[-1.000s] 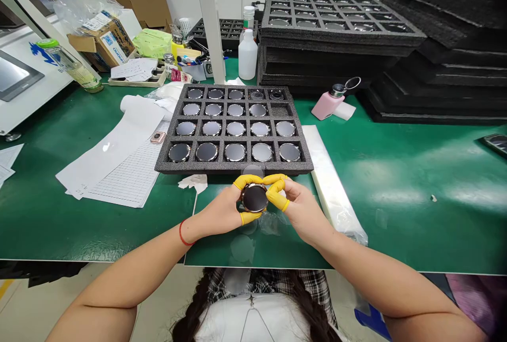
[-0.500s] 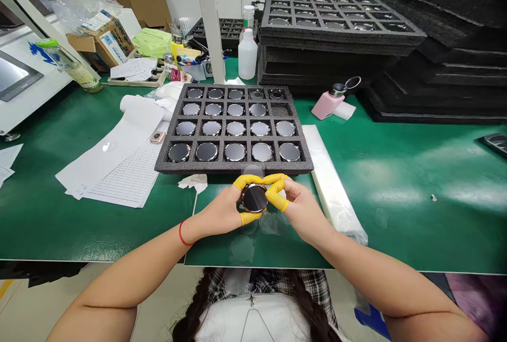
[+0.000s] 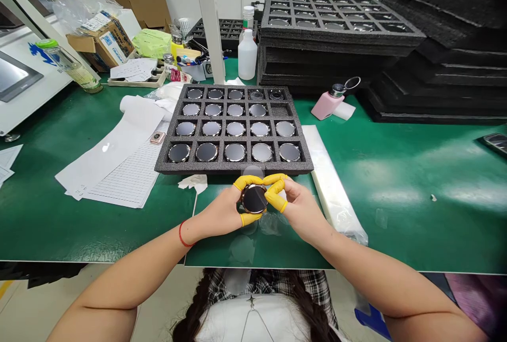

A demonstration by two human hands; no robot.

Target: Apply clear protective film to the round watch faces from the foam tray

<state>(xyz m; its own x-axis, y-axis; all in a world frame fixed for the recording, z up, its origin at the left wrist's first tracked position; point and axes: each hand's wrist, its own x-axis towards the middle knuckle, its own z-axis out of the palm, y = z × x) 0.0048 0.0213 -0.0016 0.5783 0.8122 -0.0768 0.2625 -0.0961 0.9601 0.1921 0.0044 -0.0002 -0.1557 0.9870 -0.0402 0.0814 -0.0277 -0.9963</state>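
My left hand [image 3: 225, 208], in yellow finger cots, grips a round watch head [image 3: 254, 199] by its rim. Its dark glass faces up and its case is shiny metal. At the watch's right edge, my right hand [image 3: 298, 202], also in yellow finger cots, has thumb and finger pinched together; what lies between them is too small to make out. Just beyond the hands is a black foam tray [image 3: 233, 168] with several similar round watch heads in its compartments. One compartment at the right of the second row from the back is bare. Clear round films [image 3: 241, 248] lie below my hands.
White papers [image 3: 114, 141] and a small square watch [image 3: 157, 137] lie left of the tray. A plastic-wrapped white strip [image 3: 330, 188] runs along its right. Behind stand a white bottle [image 3: 247, 55], a pink bottle [image 3: 328, 104] and stacked black foam trays [image 3: 332, 43].
The watch head has tilted slightly in my left hand, so the reflection on its glass has shifted. Both hands stay in nearly the same place.
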